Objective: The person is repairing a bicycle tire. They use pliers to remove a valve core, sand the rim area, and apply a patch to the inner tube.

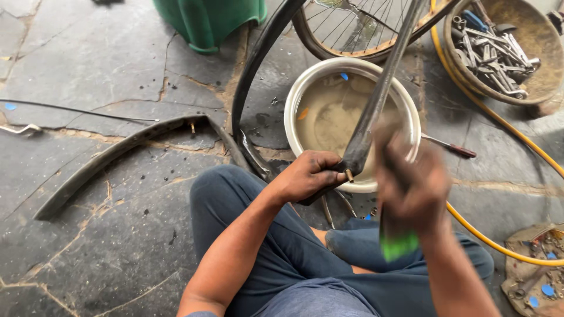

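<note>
Centrally, left hand (308, 175) clenched on black inner tube (376, 97) near its brass valve, over white basin (294, 108); right hand (411, 185), blurred at 3 o'clock, grasping green-tipped tool (398, 243); tool bowl (499, 97) at 1 o'clock.

I was looking down at a bicycle repair spot set up on the ground. The cracked stone floor (106, 76) was the work surface. A spoked wheel (358, 26) lay ahead, beside a shallow pan of spanners (499, 50), a basin of murky water (335, 114), a loose mudguard (117, 155), a yellow hose (499, 117) and a screwdriver (449, 145).
</note>
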